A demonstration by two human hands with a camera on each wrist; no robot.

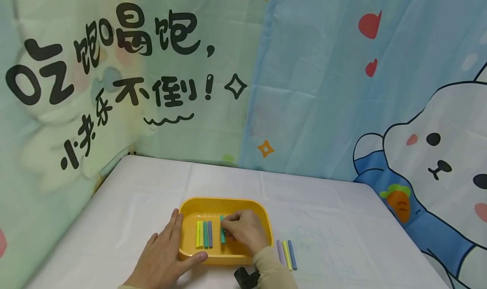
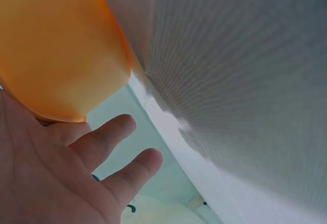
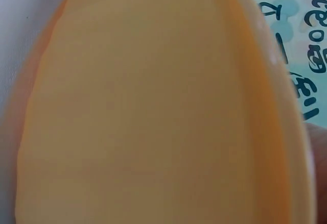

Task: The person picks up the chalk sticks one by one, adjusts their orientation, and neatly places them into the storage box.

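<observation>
A yellow tray [image 1: 224, 261] stands on the table, and in its left half two yellow sticks [image 1: 199, 235], a teal stick [image 1: 205, 235] and a violet stick [image 1: 210, 235] lie side by side. My right hand [image 1: 245, 229] reaches into the tray and pinches another teal stick [image 1: 222, 230] near its upper part, apart from that row. With fingers extended, my left hand [image 1: 161, 251] rests against the tray's left side, its thumb at the front rim. The left wrist view shows that hand [image 2: 56, 168] touching the tray [image 2: 61, 45]. In the right wrist view the tray [image 3: 143, 101] hides the right fingers.
Right of the tray, a lilac stick [image 1: 281, 252], a yellow stick [image 1: 287, 255] and a blue stick [image 1: 292, 255] lie on the white tablecloth [image 1: 342, 229]. A black device [image 1: 245, 277] sits by the right wrist. Printed curtains [image 1: 312, 90] hang behind the table.
</observation>
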